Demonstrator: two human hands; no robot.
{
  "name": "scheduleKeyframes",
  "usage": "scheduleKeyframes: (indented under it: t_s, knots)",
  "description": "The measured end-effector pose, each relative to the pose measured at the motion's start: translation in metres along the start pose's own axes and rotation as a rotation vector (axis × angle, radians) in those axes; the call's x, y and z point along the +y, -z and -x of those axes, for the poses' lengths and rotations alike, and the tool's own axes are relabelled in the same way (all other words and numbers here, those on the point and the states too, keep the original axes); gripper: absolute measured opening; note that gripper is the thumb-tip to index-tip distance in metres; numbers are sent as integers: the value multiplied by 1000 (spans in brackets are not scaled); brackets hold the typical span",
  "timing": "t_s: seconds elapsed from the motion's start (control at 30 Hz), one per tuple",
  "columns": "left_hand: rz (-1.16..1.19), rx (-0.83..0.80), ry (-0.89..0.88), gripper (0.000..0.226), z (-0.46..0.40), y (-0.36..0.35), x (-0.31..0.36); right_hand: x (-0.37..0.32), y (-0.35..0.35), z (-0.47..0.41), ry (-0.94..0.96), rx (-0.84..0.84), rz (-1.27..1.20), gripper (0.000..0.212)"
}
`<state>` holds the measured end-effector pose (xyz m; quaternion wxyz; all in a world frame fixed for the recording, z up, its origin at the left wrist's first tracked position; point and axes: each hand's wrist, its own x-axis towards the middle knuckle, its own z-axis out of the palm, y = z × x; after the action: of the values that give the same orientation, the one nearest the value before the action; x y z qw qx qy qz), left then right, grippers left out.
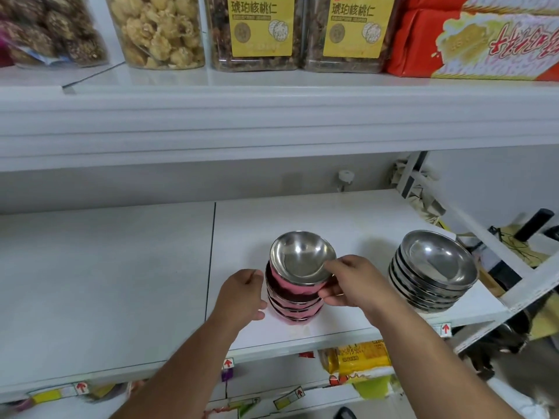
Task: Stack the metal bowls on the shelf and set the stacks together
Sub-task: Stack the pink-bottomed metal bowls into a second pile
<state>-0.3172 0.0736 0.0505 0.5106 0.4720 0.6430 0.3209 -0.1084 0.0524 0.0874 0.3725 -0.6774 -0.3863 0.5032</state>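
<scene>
Two stacks of metal bowls stand on the white shelf. The middle stack holds several bowls, and its sides reflect pink. A top bowl sits tilted on it. My right hand pinches that bowl's near right rim, thumb inside and fingers under. My left hand rests against the stack's left side, its fingers curled. The second stack of several bowls stands apart to the right, near the shelf's right end.
The upper shelf overhangs, carrying snack jars and a red box. A white diagonal frame bar runs close behind the right stack. Yellow packets lie on the shelf below. The shelf's left panel is bare.
</scene>
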Motion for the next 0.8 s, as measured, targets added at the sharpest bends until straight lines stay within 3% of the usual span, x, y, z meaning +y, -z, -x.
scheduleKeyframes:
  t_s: [0.23, 0.4, 0.57, 0.67, 0.8]
  knots:
    - [-1, -16, -27, 27, 2, 0, -14, 18, 3, 7, -30, 87, -28, 42]
    - [195, -34, 62, 17, -8, -2, -29, 42, -4, 3, -66, 264, -83, 43]
    - [363, -123, 173, 50, -11, -11, -44, 66, -27, -4, -208, 133, -267, 50]
    - [394, -181, 166, 42, -6, -16, -47, 64, -35, 0, -212, 64, -351, 35]
    - [398, -198, 133, 23, 0, -23, -45, 59, -34, 6, -191, 31, -349, 32]
